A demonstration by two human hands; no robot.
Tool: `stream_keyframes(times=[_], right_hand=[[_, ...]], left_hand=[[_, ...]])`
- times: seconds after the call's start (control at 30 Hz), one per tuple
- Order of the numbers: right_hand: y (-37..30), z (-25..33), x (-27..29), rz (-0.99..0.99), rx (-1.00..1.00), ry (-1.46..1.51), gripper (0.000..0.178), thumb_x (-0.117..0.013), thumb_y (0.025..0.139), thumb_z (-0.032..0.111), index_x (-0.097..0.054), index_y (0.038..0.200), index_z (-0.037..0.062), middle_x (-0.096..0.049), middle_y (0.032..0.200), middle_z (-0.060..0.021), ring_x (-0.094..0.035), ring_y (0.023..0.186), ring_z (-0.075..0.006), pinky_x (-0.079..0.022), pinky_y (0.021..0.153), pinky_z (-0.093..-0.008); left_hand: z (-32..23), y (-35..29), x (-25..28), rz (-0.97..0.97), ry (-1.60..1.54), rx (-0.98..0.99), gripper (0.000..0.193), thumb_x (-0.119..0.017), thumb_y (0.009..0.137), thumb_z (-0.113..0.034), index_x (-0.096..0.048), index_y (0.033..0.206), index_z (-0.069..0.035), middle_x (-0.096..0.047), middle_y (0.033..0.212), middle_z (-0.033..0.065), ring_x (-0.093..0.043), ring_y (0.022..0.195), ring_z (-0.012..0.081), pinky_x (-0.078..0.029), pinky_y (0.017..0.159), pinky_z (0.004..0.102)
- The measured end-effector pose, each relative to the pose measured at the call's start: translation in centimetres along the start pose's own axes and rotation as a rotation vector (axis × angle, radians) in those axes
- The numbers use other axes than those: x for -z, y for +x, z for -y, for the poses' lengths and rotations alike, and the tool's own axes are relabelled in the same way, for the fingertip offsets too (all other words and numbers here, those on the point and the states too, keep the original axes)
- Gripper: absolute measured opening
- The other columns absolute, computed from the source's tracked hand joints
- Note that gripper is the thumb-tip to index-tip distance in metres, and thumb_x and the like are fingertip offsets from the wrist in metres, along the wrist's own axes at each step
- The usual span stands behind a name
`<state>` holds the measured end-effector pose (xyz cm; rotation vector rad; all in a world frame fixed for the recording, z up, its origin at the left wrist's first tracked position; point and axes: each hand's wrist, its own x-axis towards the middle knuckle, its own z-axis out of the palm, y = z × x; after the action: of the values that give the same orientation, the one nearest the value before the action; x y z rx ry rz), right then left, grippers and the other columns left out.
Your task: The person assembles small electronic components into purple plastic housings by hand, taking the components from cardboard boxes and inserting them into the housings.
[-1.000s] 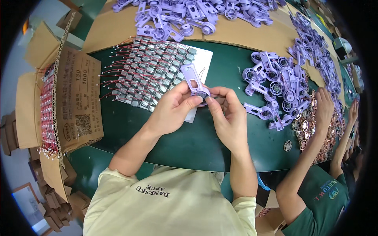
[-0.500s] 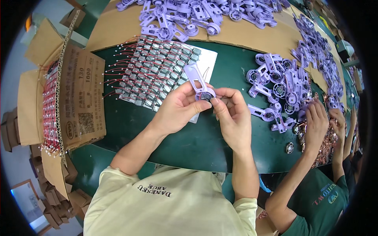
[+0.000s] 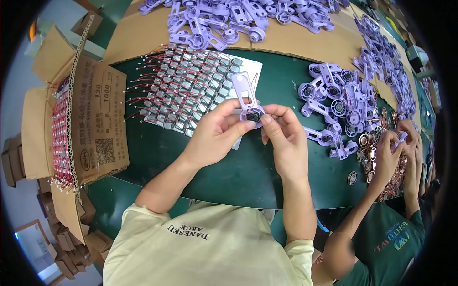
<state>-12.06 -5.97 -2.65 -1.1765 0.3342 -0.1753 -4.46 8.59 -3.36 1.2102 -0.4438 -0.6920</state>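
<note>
Between both hands is a purple plastic housing (image 3: 244, 87) with a slotted handle pointing up and away and a round ring at its near end. A dark round part sits inside that ring. My left hand (image 3: 214, 136) pinches the ring from the left, its thumb at the lower edge. On the other side my right hand (image 3: 286, 140) grips the ring with thumb and fingers. Just beyond my hands, small metal motors (image 3: 193, 81) with red wires lie in rows on a white sheet (image 3: 251, 71).
An open carton (image 3: 102, 119) of red-wired parts stands at left. Purple housings lie in a far heap (image 3: 229, 19) on cardboard and in a nearer pile (image 3: 338, 100) at right. Beside copper-coloured rings (image 3: 372, 148), a co-worker's hands (image 3: 389, 155) hold a purple piece. A loose disc (image 3: 352, 178) lies nearby.
The housing has turned slightly in my hands, its handle more upright and the dark part in its ring more visible. The co-worker's near hand has shifted right and now holds a purple piece.
</note>
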Motion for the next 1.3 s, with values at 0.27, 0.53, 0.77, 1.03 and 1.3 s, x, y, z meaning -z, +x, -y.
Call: stream_keyframes(times=[0.27, 0.53, 0.77, 1.03, 1.3], right_hand=[[0.3, -0.5, 1.1, 0.129, -0.14, 0.336, 0.021, -0.062, 0.09, 0.006, -0.053, 0.109, 0.004, -0.058, 0.104, -0.0028, -0.051, 0.089, -0.009, -0.041, 0.075, -0.0241], [0.3, -0.4, 0.8, 0.159, -0.119, 0.36, 0.019, -0.059, 0.091, 0.006, -0.053, 0.109, 0.0052, -0.059, 0.104, -0.003, -0.051, 0.09, -0.0096, -0.041, 0.078, -0.025], [0.3, -1.0, 1.3, 0.188, -0.156, 0.478, 0.02, -0.059, 0.09, 0.005, -0.054, 0.11, 0.0053, -0.06, 0.1, -0.0029, -0.052, 0.088, -0.0102, -0.042, 0.078, -0.0264], [0.5, -0.8, 1.3, 0.17, -0.187, 0.479, 0.02, -0.062, 0.09, 0.008, -0.055, 0.109, 0.0045, -0.06, 0.096, -0.0022, -0.053, 0.085, -0.0097, -0.042, 0.076, -0.0254], [0.2, -1.2, 0.0, 0.023, -0.116, 0.277, 0.019, -0.062, 0.09, 0.009, -0.052, 0.106, 0.0041, -0.059, 0.095, -0.0023, -0.053, 0.082, -0.0083, -0.042, 0.072, -0.0233]], left_hand=[[1.3, 0.1, -0.6, -0.15, 0.349, -0.246, 0.026, -0.066, 0.085, 0.003, -0.064, 0.11, 0.001, -0.053, 0.109, 0.0093, -0.064, 0.095, 0.0169, -0.057, 0.081, 0.0285], [0.7, -0.1, -0.5, -0.16, 0.472, -0.291, 0.029, -0.068, 0.083, 0.003, -0.064, 0.111, 0.001, -0.053, 0.101, 0.0082, -0.064, 0.09, 0.0157, -0.056, 0.08, 0.0276], [1.5, -0.1, -0.8, -0.209, 0.353, -0.326, 0.029, -0.068, 0.082, 0.001, -0.064, 0.111, 0.001, -0.053, 0.097, 0.0082, -0.064, 0.088, 0.017, -0.057, 0.078, 0.0285], [1.4, 0.0, -0.9, -0.208, 0.423, -0.334, 0.028, -0.07, 0.081, 0.0, -0.063, 0.108, 0.001, -0.055, 0.095, 0.0087, -0.064, 0.086, 0.0177, -0.056, 0.077, 0.0289], [1.5, -0.2, -1.1, -0.19, 0.52, -0.366, 0.027, -0.072, 0.076, -0.001, -0.061, 0.101, -0.001, -0.055, 0.086, 0.0058, -0.057, 0.074, 0.0154, -0.048, 0.066, 0.0278]])
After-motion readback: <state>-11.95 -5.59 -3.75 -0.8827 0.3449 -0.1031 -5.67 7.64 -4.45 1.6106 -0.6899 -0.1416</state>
